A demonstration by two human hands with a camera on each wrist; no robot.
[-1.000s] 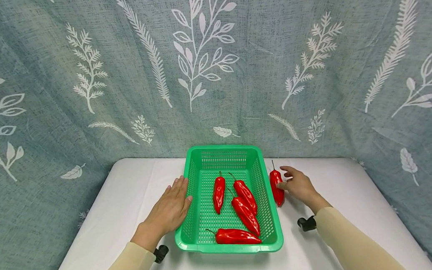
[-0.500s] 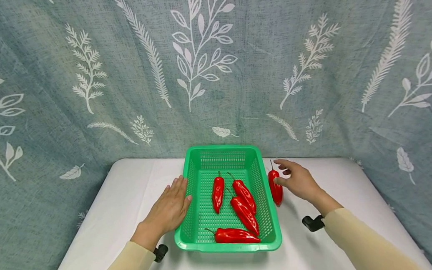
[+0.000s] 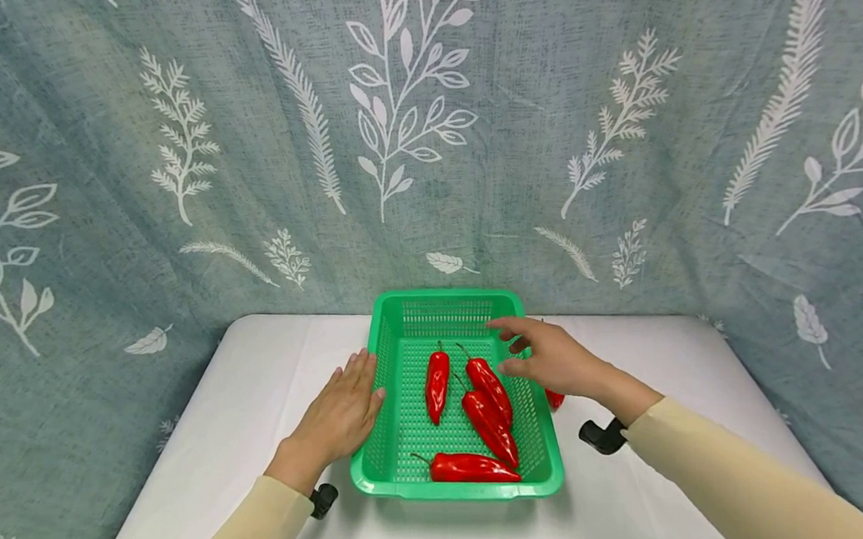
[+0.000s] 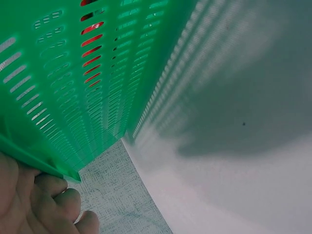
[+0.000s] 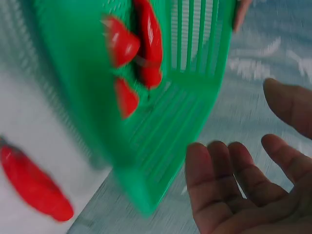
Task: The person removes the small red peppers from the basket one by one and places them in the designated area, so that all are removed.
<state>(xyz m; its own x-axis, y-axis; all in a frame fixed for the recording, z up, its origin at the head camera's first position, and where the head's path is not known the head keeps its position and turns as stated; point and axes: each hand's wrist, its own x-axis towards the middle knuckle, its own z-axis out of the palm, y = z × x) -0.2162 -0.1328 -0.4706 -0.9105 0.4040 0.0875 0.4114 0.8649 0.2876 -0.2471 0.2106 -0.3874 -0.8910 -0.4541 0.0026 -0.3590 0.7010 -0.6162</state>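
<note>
A green plastic basket point(image 3: 458, 493) with slotted walls stands on the table. Several glossy red chili peppers lie in it: one pepper point(image 3: 437, 388) left of the middle, two crossing at the right, and another pepper point(image 3: 471, 468) crosswise at the near end. My left hand point(image 3: 339, 409) rests flat along the basket's left rim, fingers straight. Over the right rim hovers my right hand point(image 3: 546, 357), fingers loosely bent and spread, holding nothing. Outside the basket on the right, a red pepper point(image 5: 36, 183) lies on the table, mostly hidden by that hand in the head view.
The white-covered table point(image 3: 273, 364) spreads to both sides of the basket. Behind it hangs a grey-green curtain point(image 3: 515, 172) with white leaf prints. A small black wrist camera point(image 3: 602, 437) sits beneath the right forearm, and another black camera point(image 3: 324, 501) by the left wrist.
My right hand was beside the outer pepper, lifted off it, and has moved left over the basket's right rim. That pepper stays on the table. The left hand has stayed in place.
</note>
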